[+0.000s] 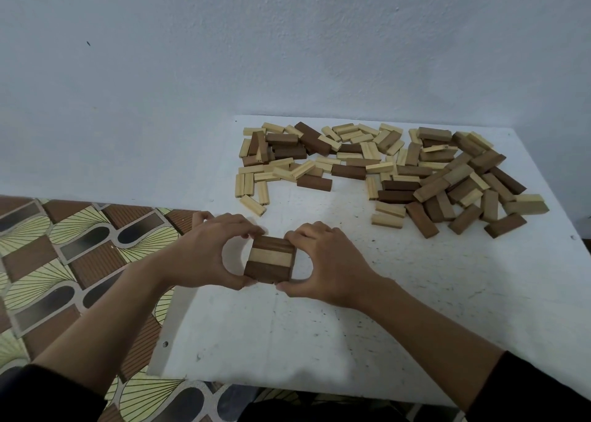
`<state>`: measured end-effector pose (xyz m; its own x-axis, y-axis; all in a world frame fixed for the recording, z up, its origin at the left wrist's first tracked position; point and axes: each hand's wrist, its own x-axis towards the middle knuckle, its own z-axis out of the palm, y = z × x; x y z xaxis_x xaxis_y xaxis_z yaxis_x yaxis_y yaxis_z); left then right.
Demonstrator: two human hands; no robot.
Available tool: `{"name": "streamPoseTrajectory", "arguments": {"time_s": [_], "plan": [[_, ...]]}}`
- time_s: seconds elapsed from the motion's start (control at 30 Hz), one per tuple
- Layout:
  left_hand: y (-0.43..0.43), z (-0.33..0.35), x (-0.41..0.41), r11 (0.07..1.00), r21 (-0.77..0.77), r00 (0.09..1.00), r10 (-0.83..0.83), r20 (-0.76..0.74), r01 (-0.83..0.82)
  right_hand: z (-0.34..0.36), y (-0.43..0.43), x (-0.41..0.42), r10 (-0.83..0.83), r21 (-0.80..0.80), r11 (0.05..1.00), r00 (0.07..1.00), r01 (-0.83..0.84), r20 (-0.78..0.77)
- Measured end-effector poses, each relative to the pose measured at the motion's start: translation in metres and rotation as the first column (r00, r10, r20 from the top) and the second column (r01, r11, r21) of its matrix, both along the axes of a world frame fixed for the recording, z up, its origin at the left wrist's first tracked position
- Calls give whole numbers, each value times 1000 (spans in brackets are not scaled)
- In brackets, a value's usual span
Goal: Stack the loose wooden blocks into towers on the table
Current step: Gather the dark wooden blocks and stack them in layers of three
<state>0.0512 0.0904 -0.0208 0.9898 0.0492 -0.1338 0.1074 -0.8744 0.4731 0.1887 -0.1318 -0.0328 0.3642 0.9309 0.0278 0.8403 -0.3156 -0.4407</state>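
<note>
A small block tower [269,263] stands near the left front of the white table [383,309]; its top layer shows a dark block, a light block and a dark block side by side. My left hand [204,252] grips its left side with fingertips at the far corner and thumb at the near corner. My right hand [326,261] grips the right side the same way. A wide pile of loose light and dark wooden blocks [383,169] lies across the back of the table.
A pale wall rises behind the table. To the left lies a patterned floor [64,245] in brown, black and yellow-green. The table's left edge [169,322] runs close to the tower. One light block [252,204] lies just behind my left hand.
</note>
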Motion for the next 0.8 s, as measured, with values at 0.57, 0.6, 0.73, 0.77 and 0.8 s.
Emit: {"name": "streamPoseTrajectory", "arguments": {"time_s": [0.57, 0.6, 0.73, 0.77, 0.8], "plan": [[-9, -16, -1, 984, -174, 996, 44, 73, -31, 0, 2, -2, -11, 20, 1000, 1000, 11, 5], [-10, -16, -1, 982, -188, 995, 53, 87, -36, 1, 2, -2, -11, 23, 1000, 1000, 11, -1], [-13, -18, -2, 977, -206, 989, 73, 127, -45, 1, 3, -2, -9, 33, 999, 1000, 10, -17], [-13, -18, -2, 978, -204, 989, 68, 129, -40, 2, 3, -2, -8, 33, 999, 1000, 9, -22], [-13, -19, -1, 979, -201, 990, 61, 129, -34, 2, 3, -2, -7, 32, 999, 1000, 8, -29]]}}
